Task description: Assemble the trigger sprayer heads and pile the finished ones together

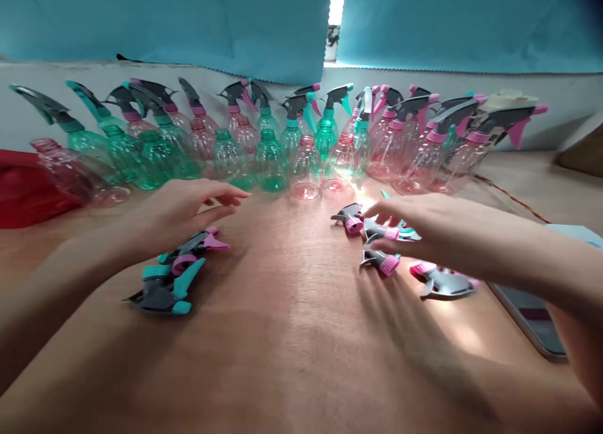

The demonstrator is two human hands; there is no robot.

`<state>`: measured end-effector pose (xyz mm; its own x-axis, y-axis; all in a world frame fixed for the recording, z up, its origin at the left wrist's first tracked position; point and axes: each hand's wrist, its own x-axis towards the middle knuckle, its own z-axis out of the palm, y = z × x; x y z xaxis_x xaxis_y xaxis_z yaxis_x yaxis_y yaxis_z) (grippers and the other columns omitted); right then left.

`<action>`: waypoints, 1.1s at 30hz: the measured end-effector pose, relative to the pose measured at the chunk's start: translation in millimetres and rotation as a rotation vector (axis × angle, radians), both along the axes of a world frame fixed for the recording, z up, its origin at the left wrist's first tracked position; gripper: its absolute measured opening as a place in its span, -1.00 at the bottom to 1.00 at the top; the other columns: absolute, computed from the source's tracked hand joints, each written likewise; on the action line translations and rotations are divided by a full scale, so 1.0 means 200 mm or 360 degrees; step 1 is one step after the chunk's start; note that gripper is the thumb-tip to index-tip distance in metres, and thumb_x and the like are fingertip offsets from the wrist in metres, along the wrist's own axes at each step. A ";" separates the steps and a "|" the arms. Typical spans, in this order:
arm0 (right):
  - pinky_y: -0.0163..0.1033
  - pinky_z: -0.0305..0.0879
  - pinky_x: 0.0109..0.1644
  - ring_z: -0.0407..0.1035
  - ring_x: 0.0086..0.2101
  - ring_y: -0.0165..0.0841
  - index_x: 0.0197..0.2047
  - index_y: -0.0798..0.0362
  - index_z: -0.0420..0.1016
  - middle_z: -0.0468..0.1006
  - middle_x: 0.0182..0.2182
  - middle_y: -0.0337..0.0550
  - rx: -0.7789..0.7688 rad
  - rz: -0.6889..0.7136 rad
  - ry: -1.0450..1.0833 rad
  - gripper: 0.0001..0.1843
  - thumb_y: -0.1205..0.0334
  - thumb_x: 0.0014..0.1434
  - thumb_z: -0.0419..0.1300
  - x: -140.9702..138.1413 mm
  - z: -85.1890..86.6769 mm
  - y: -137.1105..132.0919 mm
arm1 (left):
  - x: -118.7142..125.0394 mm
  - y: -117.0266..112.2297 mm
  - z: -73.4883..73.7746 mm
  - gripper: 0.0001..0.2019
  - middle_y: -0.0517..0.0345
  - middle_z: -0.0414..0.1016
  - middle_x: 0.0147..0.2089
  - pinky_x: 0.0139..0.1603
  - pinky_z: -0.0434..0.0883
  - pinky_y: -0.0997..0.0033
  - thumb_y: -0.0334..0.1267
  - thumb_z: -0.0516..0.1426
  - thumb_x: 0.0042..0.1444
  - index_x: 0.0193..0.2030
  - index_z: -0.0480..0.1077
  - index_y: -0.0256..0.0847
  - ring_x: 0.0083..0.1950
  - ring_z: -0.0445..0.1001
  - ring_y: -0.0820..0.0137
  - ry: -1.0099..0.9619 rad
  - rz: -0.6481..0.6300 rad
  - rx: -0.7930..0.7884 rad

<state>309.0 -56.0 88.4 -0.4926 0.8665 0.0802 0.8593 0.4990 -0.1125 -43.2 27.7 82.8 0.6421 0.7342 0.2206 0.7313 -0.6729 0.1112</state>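
My left hand [195, 205] hovers above the table's left side, fingers loosely stretched and holding nothing. Below it lie a grey-and-pink trigger sprayer head [184, 258] and a grey-and-teal trigger sprayer head [162, 292]. On the right, my right hand [400, 217] hangs over several loose sprayer heads, thumb and fingers apart. Nearest its fingertips are a grey sprayer head with a pink collar [351, 219] and another pink-collared one [382, 261]. Whether the fingers touch any of them I cannot tell. One more sprayer head [445, 280] rests under my right forearm.
Open-necked bottles, such as a green one [270, 164] and a pink one [306, 170], stand across the back. Behind them are bottles fitted with sprayers [396, 148]. A phone [532, 318] lies at right, a red item [23, 189] at far left. Blue cloth [164, 26] hangs behind.
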 end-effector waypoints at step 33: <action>-0.08 0.18 0.25 0.21 0.17 -0.25 0.13 0.17 0.32 0.37 0.16 0.06 0.0101 0.0300 0.0394 -0.54 0.06 0.28 0.02 -0.45 -0.54 0.02 | -0.38 -0.24 -0.14 -0.71 0.16 0.38 -0.10 -0.14 0.25 0.46 -0.22 -0.08 0.28 0.01 0.38 -0.13 -0.15 0.35 0.39 0.0020 0.0350 -0.0321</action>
<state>218.8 -52.9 -19.7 -0.6027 0.7513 0.2688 0.7015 0.6594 -0.2703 -118.8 -21.2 54.5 0.4647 0.8841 0.0493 0.8591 -0.4636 0.2169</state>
